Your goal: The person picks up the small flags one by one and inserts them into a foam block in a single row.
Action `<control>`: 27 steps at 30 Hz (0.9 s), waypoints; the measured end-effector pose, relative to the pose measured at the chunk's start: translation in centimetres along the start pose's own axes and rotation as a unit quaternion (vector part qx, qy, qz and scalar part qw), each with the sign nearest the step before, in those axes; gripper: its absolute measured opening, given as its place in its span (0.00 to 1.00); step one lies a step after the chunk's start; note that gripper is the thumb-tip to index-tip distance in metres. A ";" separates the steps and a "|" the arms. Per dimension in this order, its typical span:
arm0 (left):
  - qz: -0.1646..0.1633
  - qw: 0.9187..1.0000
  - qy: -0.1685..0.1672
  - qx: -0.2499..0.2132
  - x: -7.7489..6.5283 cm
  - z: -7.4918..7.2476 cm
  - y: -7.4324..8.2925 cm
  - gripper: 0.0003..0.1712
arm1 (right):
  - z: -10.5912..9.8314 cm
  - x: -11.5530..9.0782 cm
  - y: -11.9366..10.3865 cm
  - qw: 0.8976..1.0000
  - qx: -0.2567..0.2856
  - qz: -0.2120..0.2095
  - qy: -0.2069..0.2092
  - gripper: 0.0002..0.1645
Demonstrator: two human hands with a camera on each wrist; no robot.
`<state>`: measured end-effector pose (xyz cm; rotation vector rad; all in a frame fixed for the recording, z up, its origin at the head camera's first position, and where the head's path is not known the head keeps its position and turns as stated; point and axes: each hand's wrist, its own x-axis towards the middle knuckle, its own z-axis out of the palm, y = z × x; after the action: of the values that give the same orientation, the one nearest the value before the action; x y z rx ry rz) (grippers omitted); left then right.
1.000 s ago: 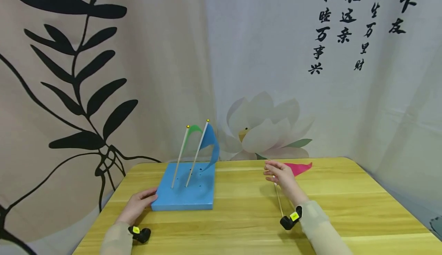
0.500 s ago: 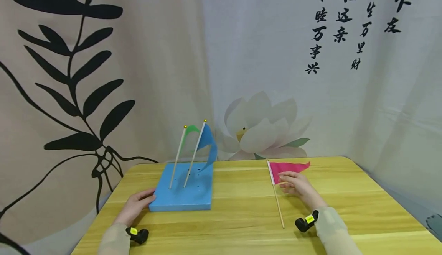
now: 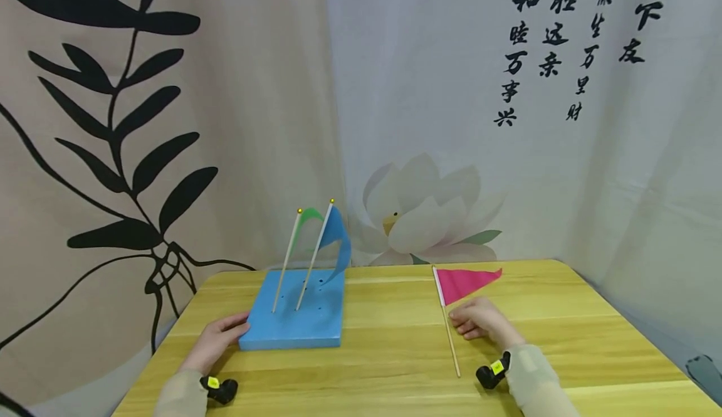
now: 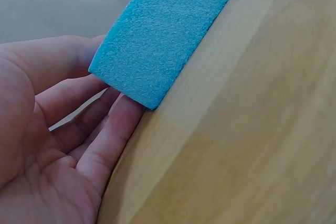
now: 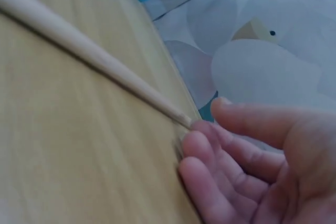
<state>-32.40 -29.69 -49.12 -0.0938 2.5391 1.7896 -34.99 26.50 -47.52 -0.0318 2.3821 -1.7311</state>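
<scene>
My left hand (image 3: 215, 339) touches the left side of a blue foam board (image 3: 307, 328) with its fingers; the left wrist view shows them against the foam's (image 4: 152, 40) corner. A small green flag (image 3: 307, 216) and a blue flag (image 3: 335, 234) stand in the board, leaning slightly right. Over on the right, a pink pennant flag (image 3: 464, 284) lies on the table with its wooden stick (image 5: 100, 59) toward me. Beside that stick is my right hand (image 3: 484, 321), fingers loosely bent and thumb apart from them. Its fingertips (image 5: 197, 142) overlap the stick in the right wrist view.
Small holes dot the top of the board. The wooden table (image 3: 389, 367) ends at the back before a pale curtain (image 3: 271, 122) printed with leaves, a lotus and writing. A black camera is strapped to each wrist.
My right hand has drawn back from the pink flag's top, to the right and nearer me, and come down beside its stick. My left hand stays at the board.
</scene>
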 end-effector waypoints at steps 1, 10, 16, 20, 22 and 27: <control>0.000 1.000 -0.001 0.000 0.0 0.0 0.0 0.35 | 0.2 -0.1 0.0 1.000 -0.012 -0.001 0.007 0.13; 0.000 1.000 0.000 0.010 -0.2 -0.1 0.2 0.36 | 2.1 -0.3 -0.2 0.991 -0.112 -0.017 0.071 0.20; -0.008 1.000 0.004 0.013 -0.2 -0.3 0.0 0.35 | 2.9 0.1 -0.2 0.980 -0.169 -0.035 0.096 0.28; -0.006 1.000 0.000 0.015 -0.3 -0.2 0.1 0.35 | 3.0 0.0 -0.3 0.976 -0.184 -0.046 0.104 0.27; -0.007 1.000 -0.001 0.014 -0.4 -0.1 0.2 0.35 | 2.9 0.0 -0.3 0.977 -0.183 -0.045 0.103 0.27; -0.007 1.000 -0.001 0.017 -0.2 0.1 0.3 0.35 | 2.6 -0.2 -0.4 0.982 -0.163 -0.026 0.095 0.26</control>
<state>-32.19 -29.48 -48.86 -0.1081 2.5598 1.7413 -34.38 24.00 -47.86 0.0263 2.8047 -1.4000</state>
